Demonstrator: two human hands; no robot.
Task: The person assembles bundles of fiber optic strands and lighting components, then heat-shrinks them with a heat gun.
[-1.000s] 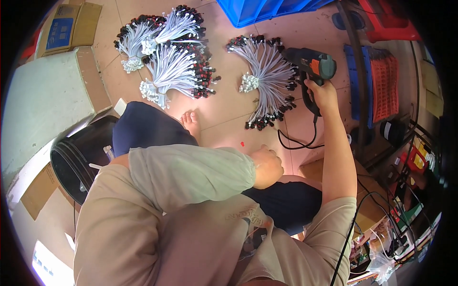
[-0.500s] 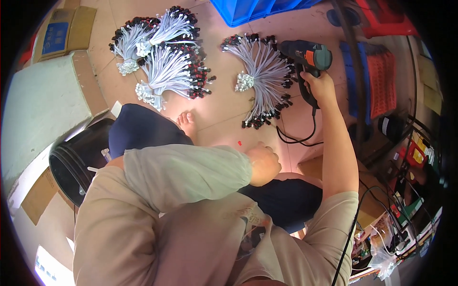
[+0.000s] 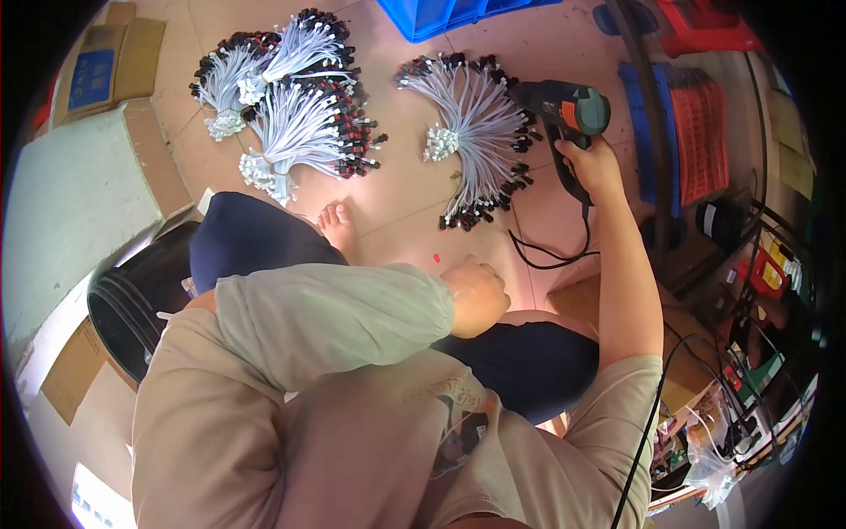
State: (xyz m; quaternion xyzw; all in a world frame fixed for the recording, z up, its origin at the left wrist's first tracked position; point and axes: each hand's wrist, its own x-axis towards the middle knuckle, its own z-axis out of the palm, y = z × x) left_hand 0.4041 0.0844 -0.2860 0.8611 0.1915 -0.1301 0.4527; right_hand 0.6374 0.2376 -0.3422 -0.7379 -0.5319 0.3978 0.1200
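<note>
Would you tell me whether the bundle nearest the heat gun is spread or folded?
Spread: the bundle fans widely toward its dark ends, gathered at its white tips.

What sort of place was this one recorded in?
Probably a small workshop or assembly area: bundles of white cables lie on the tiled floor, the right hand holds a heat-gun-like tool, and a blue plastic crate stands nearby.

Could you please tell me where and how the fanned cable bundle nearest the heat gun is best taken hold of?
Probably at the gathered neck of the cable bundle, beside its white connectors, coming from the left: it narrows there, while its black connectors spread wide and the heat gun is at the right.
</note>
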